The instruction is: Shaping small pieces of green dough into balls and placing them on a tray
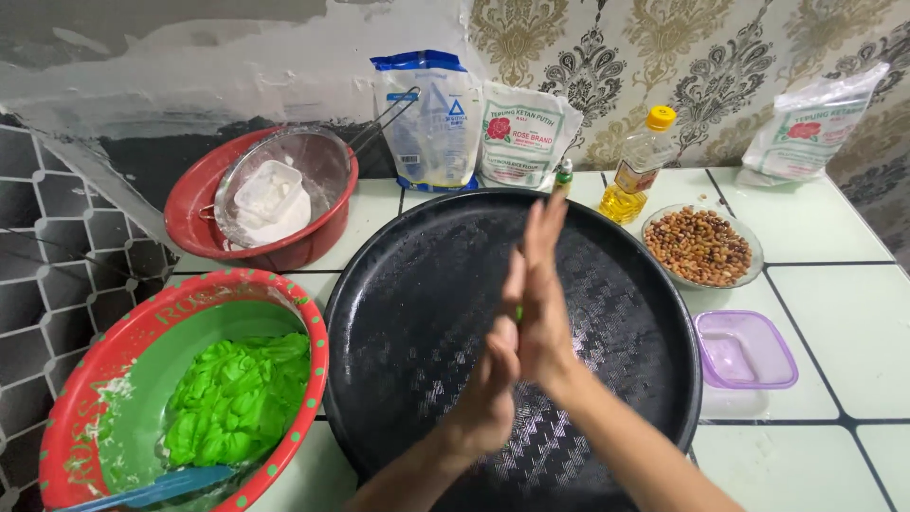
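Head | left hand (pixel 493 374), right hand (pixel 542 294) palms pressed | green dough (pixel 518 313) between

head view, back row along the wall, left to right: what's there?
Red basin holding a metal sieve → blue-and-white flour bag → white flour bag with red flower → oil bottle with yellow cap → glass bowl of peanuts → white bag at far right.

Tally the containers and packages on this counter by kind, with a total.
Bowls: 3, green-lined bowl of dough, red bowl, glass bowl of peanuts
Round black tray: 1
Flour bags: 3
Oil bottle: 1
Purple plastic box: 1
Total: 9
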